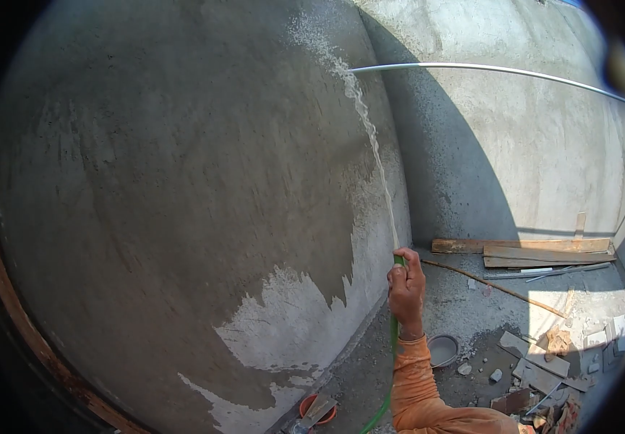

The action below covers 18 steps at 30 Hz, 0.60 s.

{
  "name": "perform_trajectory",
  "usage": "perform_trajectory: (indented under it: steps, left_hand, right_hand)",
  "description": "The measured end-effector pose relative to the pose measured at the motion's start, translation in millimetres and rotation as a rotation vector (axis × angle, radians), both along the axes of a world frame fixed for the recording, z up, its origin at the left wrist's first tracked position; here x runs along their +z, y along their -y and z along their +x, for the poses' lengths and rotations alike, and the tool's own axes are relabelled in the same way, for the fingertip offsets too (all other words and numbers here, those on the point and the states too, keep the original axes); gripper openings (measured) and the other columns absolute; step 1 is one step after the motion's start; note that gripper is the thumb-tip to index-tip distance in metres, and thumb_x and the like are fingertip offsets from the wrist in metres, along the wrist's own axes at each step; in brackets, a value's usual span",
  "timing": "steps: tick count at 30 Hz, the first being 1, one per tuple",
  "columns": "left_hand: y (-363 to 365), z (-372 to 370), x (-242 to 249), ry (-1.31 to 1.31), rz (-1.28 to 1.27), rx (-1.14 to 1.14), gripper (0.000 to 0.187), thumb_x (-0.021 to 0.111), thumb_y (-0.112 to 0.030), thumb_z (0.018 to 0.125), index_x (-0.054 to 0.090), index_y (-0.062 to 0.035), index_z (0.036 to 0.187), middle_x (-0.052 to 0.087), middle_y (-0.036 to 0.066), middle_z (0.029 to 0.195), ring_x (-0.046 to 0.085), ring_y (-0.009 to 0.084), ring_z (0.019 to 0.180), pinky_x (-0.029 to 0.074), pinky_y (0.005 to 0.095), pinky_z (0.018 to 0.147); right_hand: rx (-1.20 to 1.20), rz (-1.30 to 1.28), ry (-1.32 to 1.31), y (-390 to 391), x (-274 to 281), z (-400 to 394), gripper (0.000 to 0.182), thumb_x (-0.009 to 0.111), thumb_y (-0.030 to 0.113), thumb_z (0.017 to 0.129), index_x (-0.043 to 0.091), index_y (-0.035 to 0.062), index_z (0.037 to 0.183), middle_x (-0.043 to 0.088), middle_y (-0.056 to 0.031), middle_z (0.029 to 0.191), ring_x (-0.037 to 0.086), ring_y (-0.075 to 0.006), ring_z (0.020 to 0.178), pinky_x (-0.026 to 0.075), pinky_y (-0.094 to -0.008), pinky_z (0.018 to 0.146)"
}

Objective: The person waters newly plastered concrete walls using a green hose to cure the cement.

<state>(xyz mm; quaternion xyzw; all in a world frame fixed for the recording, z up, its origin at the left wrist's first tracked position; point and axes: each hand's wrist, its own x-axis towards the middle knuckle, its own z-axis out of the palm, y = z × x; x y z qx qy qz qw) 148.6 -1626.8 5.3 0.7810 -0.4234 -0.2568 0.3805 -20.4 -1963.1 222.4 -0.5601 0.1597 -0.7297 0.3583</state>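
My right hand (407, 287), in an orange sleeve, is closed around a green hose (393, 331) near its end, the thumb close to the mouth. A stream of water (378, 155) shoots up from the hose and splashes high on the grey plastered wall (182, 181). Most of this wall looks dark and wet, while a paler patch (276, 325) with ragged edges shows low down. Below the hand, the hose runs down and out of the bottom of the view. My left hand is out of sight.
A white pipe (486, 67) spans the upper right. Wooden planks (544, 249) lie along the far wall's foot, with a long stick (497, 289) nearby. A round basin (442, 350), an orange bucket (318, 410) and broken rubble (544, 362) are on the floor.
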Motion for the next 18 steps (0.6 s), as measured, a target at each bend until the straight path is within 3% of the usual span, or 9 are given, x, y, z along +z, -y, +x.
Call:
perform_trajectory:
  steps: [10,18]
  left_hand:
    - [-16.9,0.4,-5.9,0.004,0.013,0.041,0.027,0.07,-0.026,0.089,0.07,-0.0069,0.108,0.073,0.014,0.084,0.072,0.0293,0.082,0.054,0.0405,0.072]
    - [-25.2,-2.9,-13.6,0.002,0.033,0.064,0.029,0.071,-0.028,0.088,0.07,-0.0074,0.108,0.073,0.014,0.085,0.072,0.0296,0.082,0.054,0.0404,0.073]
  right_hand:
    - [0.045,-0.07,-0.035,-23.3,6.1,-4.2,0.024,0.05,0.002,0.096,0.06,0.0045,0.118,0.052,0.0012,0.071,0.044,-0.0044,0.059,0.036,-0.0249,0.053]
    - [0.083,-0.008,0.02,-27.7,13.8,-12.6,0.027,0.049,0.002,0.096,0.06,0.0053,0.12,0.048,0.0039,0.068,0.04,-0.003,0.058,0.032,-0.0227,0.052]
